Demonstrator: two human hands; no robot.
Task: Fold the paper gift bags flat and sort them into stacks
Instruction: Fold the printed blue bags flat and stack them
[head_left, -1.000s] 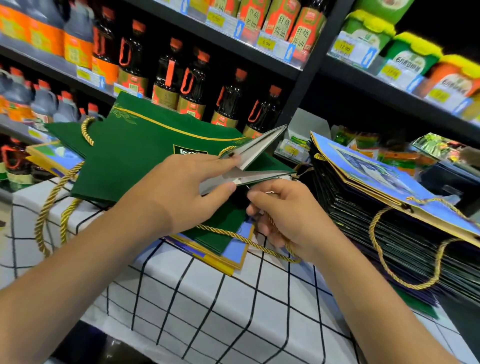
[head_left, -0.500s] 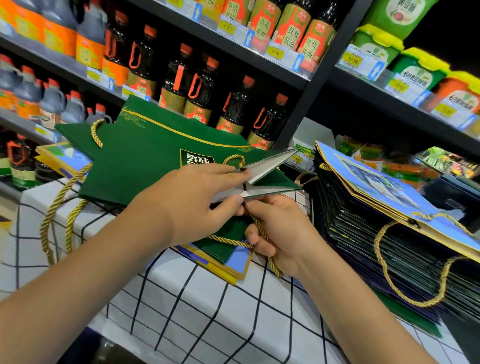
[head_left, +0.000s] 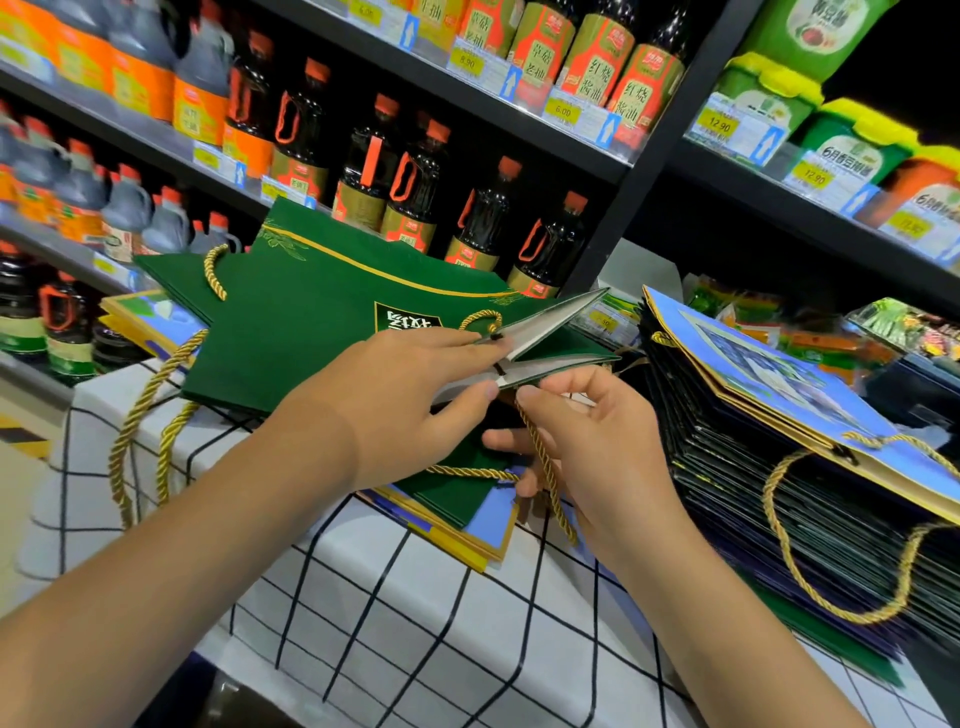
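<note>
both forearms reach in from below; left hand pinches at frame centre, right hand just beside it, fingers curled.

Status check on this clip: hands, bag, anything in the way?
Left hand holds green bag, mouth still gaping. Right hand pinches gold cord. Cord loops trail across the pile.
</note>
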